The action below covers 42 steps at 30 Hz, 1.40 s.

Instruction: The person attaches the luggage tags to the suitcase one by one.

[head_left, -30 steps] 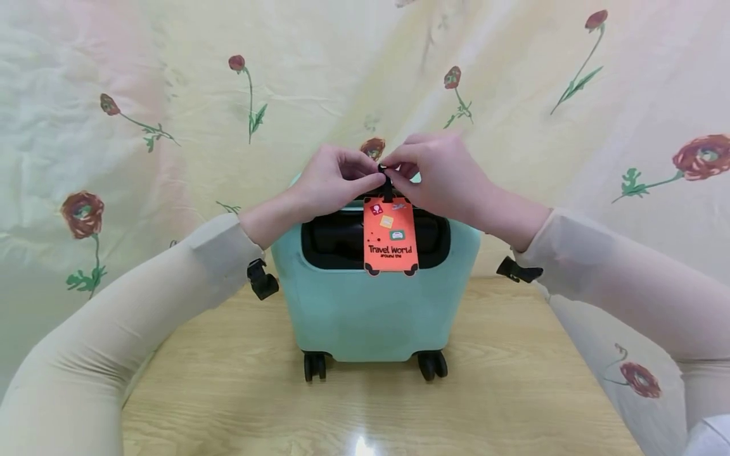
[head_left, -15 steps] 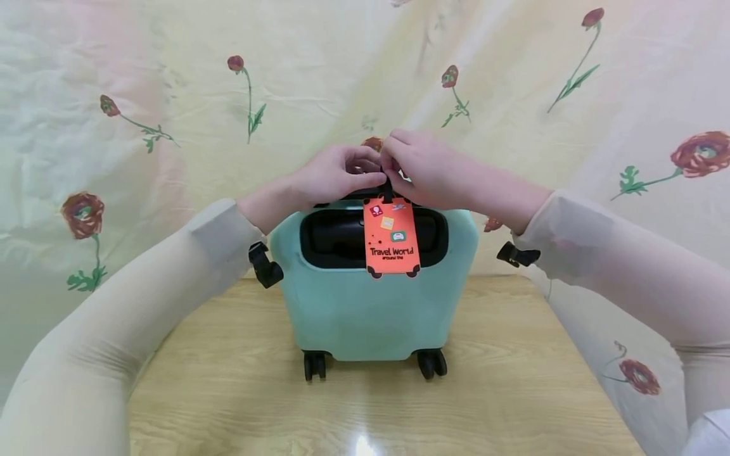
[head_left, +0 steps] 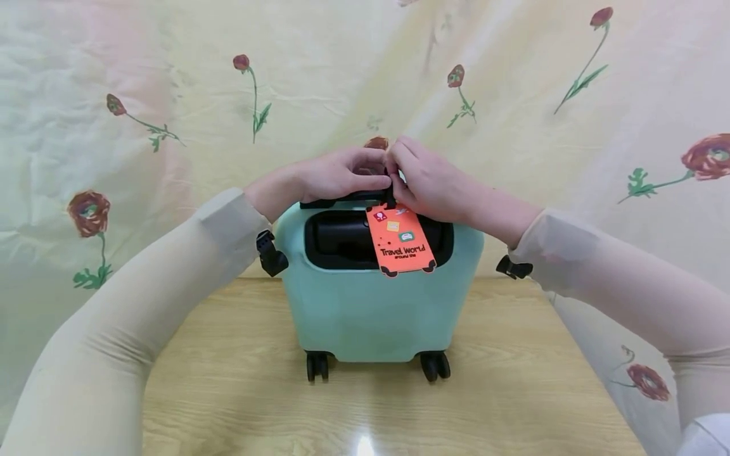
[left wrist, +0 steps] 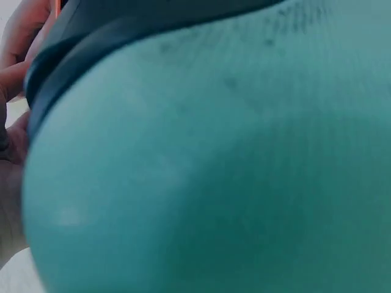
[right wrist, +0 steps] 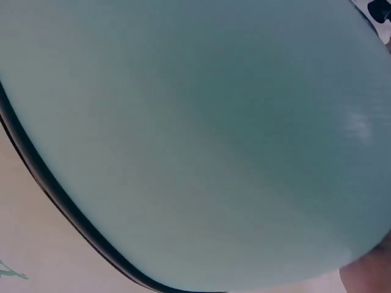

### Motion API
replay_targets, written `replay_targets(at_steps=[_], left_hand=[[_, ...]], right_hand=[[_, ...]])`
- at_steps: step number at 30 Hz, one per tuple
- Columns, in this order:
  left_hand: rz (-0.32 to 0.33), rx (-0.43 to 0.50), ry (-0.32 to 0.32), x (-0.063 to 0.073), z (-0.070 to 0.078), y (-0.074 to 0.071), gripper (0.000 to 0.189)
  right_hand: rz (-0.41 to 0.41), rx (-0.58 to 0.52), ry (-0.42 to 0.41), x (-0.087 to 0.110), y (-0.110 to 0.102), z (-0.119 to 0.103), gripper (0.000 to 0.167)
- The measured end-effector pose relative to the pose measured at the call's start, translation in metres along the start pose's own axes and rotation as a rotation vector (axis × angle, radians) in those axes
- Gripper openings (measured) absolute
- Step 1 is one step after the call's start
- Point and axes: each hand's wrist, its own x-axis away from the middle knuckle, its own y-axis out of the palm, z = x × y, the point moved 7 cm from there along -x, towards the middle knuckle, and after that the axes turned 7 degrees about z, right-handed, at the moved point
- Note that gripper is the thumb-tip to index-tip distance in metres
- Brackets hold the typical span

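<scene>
Orange tag (head_left: pixel 402 243); tilted; below left hand (head_left: pixel 336 174); below right hand (head_left: pixel 428 180) pinching strap (head_left: pixel 390 200)

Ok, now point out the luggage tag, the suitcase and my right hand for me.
Luggage tag (head_left: pixel 401 242): head view, on the middle of its orange face.
Suitcase (head_left: pixel 375 313): head view, on its green shell, below the luggage tag.
Right hand (head_left: pixel 426 180): head view, on the back of the hand.

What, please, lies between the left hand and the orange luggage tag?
In the head view, a black strap and part of the black suitcase handle show between the left hand and the orange luggage tag.
</scene>
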Motion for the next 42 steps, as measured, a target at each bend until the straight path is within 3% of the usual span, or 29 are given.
replay_targets(at_steps=[7,16,20,27,35,42], left_hand=[[0.006,-0.061,0.011,-0.001,-0.001,0.0,0.031],[-0.032,0.085,-0.046,-0.004,-0.01,-0.001,0.037],[-0.005,0.098,-0.024,-0.008,-0.013,-0.002,0.028],[0.048,0.072,0.004,-0.011,-0.016,-0.006,0.02],[0.086,-0.027,0.033,-0.012,-0.015,-0.006,0.024],[0.133,0.007,0.008,-0.01,-0.018,-0.008,0.021]], right_hand=[[0.013,-0.046,0.033,0.002,0.002,0.004,0.008],[0.099,-0.091,0.023,0.006,-0.003,0.007,0.01],[0.137,-0.12,0.032,0.008,-0.008,0.011,0.012],[0.136,-0.147,0.16,0.005,-0.003,0.021,0.007],[0.123,-0.164,0.158,0.006,0.007,0.018,0.006],[0.135,-0.207,0.107,0.0,0.006,0.018,0.009]])
